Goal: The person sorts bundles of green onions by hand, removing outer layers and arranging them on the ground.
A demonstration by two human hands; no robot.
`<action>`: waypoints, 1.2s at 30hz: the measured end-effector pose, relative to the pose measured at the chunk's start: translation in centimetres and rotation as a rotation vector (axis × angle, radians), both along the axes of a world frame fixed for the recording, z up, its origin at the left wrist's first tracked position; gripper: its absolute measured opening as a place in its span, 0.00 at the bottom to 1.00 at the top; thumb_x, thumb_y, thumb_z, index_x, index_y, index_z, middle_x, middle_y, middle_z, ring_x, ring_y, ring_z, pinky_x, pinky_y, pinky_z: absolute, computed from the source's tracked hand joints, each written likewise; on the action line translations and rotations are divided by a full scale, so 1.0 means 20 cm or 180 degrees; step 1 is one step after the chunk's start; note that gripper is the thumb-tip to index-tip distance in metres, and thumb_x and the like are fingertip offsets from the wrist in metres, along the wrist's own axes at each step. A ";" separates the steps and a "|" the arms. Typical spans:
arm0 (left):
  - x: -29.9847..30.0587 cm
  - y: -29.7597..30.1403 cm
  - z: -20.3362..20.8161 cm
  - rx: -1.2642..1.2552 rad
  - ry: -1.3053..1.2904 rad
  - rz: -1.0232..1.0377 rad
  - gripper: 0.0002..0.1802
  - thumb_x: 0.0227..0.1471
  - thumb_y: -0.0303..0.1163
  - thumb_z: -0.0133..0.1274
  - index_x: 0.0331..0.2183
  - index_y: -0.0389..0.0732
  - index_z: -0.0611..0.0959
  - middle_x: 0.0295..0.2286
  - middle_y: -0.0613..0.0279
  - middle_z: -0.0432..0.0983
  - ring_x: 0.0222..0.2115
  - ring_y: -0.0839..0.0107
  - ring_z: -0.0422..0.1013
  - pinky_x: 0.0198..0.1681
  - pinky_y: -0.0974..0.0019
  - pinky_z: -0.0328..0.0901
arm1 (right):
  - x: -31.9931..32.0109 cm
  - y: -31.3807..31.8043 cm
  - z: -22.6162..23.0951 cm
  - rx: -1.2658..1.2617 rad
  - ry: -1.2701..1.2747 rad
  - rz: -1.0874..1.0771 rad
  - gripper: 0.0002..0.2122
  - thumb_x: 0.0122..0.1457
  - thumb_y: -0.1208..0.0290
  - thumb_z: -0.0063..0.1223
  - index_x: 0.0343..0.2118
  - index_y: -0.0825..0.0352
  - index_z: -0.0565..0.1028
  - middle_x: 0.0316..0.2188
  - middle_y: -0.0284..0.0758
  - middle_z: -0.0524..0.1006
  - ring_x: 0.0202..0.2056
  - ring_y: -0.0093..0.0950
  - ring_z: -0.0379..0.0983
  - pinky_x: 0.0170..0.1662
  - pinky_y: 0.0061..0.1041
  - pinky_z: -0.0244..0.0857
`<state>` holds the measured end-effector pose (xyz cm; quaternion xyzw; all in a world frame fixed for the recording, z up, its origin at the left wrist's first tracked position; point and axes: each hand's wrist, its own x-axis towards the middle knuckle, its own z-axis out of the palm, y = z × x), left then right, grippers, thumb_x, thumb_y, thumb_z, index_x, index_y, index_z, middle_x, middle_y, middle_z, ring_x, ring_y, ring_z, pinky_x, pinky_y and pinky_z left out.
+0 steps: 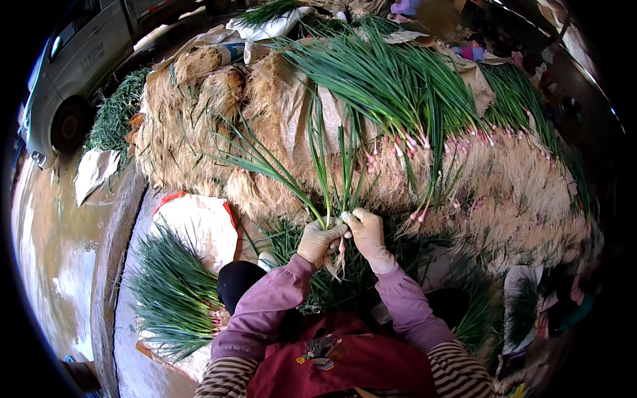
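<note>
Both my hands wear pale gloves and meet in front of my red apron. My left hand (320,240) is closed round the lower stems of a few green onions (321,172), whose leaves fan up and away while their stringy roots hang below the fist. Beside it, my right hand (365,233) pinches at the stems of the same small bunch, its fingertips touching the left hand's. A pinkish bulb shows under the fingers. Just beyond lies a big heap of green onions (391,86) with pink-white bulbs and pale roots pointing toward me.
At the left, a bundle of green onions (174,292) rests on the ground near a white sack (199,229) with red edging. Cut green leaves (345,288) litter the space by my legs. A kerb (109,285) borders wet ground. A vehicle (86,60) stands far left.
</note>
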<state>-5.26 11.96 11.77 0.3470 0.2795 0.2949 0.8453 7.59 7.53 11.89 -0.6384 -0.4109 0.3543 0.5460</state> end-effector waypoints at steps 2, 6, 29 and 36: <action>0.00 -0.01 0.01 -0.0048 -0.0072 -0.0072 0.04 0.49 0.24 0.52 0.30 0.34 0.75 0.21 0.58 0.75 0.09 0.80 0.62 0.10 0.79 0.47 | 0.02 -0.01 -0.09 0.0170 0.0464 -0.0162 0.08 0.56 0.73 0.50 0.23 0.71 0.73 0.17 0.30 0.72 0.17 0.16 0.61 0.19 0.19 0.54; -0.04 -0.02 0.01 -0.0106 -0.0094 -0.0167 0.05 0.50 0.24 0.50 0.32 0.34 0.75 0.21 0.57 0.75 0.09 0.78 0.62 0.10 0.78 0.48 | 0.08 0.04 -0.05 -0.0092 0.1336 -0.0783 0.10 0.58 0.69 0.47 0.24 0.68 0.75 0.16 0.27 0.71 0.16 0.14 0.59 0.19 0.15 0.52; -0.02 0.04 0.05 0.0141 0.0043 0.0151 0.08 0.53 0.31 0.50 0.32 0.36 0.78 0.23 0.60 0.78 0.08 0.81 0.57 0.10 0.78 0.48 | 0.12 0.12 0.17 -0.0239 -0.0702 0.0674 0.09 0.54 0.73 0.52 0.31 0.75 0.75 0.22 0.31 0.75 0.25 0.15 0.64 0.27 0.18 0.61; 0.00 0.06 0.00 0.0328 0.0069 0.0284 0.14 0.57 0.39 0.44 0.33 0.39 0.78 0.16 0.71 0.70 0.08 0.86 0.48 0.10 0.78 0.42 | 0.80 -0.86 0.29 0.0535 -0.1521 -0.2856 0.11 0.59 0.67 0.47 0.34 0.71 0.76 0.21 0.29 0.72 0.20 0.17 0.60 0.24 0.19 0.54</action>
